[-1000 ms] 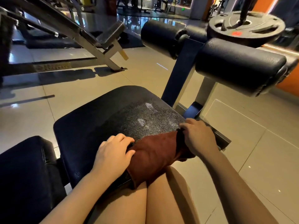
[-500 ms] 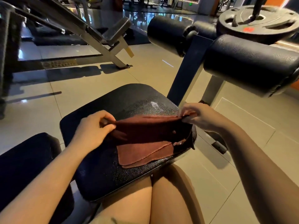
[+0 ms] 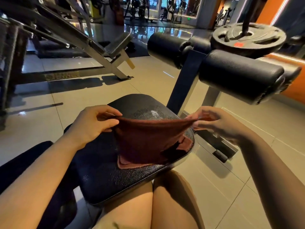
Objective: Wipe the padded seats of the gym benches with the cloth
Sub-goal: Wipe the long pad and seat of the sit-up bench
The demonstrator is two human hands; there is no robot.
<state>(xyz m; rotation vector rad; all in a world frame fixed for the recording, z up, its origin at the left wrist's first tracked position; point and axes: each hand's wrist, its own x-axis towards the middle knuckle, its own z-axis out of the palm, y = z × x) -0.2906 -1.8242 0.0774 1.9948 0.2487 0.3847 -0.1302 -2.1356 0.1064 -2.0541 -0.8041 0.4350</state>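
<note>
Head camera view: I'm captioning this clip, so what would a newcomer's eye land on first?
First, the dark red cloth stretched between the left hand and right hand, its lower edge draped on the black padded seat at centre. Next, two black roller pads upper right, with a weight plate behind.

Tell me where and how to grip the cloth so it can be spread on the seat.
Grip the cloth at its two top corners, from either side, as the left hand and right hand pinch it now. That edge is stretched taut and the rest hangs onto the seat, so it should lay flat.
</note>
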